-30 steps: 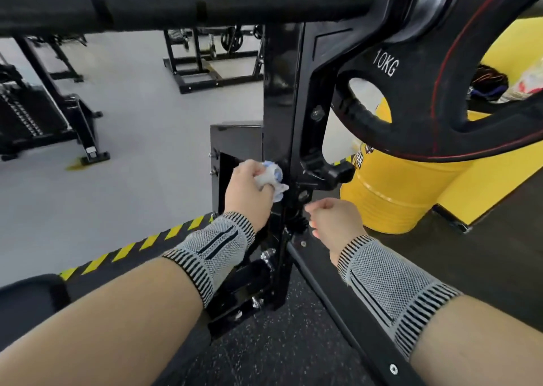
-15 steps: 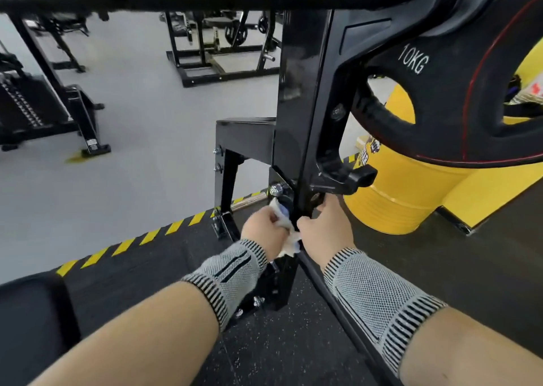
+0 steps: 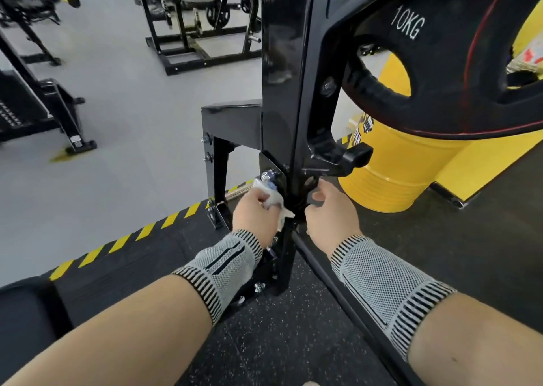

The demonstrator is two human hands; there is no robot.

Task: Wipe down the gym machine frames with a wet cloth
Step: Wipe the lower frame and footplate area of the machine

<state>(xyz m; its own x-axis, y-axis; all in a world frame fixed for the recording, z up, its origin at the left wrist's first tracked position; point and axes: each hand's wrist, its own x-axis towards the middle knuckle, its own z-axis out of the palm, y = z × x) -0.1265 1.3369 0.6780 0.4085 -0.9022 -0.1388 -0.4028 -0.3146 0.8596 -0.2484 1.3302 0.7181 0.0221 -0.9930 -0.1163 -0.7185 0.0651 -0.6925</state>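
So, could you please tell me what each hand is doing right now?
Left hand: holding the cloth against the frame.
Right hand: loosely curled beside the frame, holding nothing visible.

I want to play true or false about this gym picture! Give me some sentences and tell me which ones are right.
1. The left hand grips a cloth. True.
2. The cloth is pressed against the black post. True.
3. The weight plate says 20KG. False: it says 10KG.
4. The drum beside the post is red. False: it is yellow.
5. The right hand holds a spray bottle. False: it holds nothing that shows and reaches toward the foot of the post.
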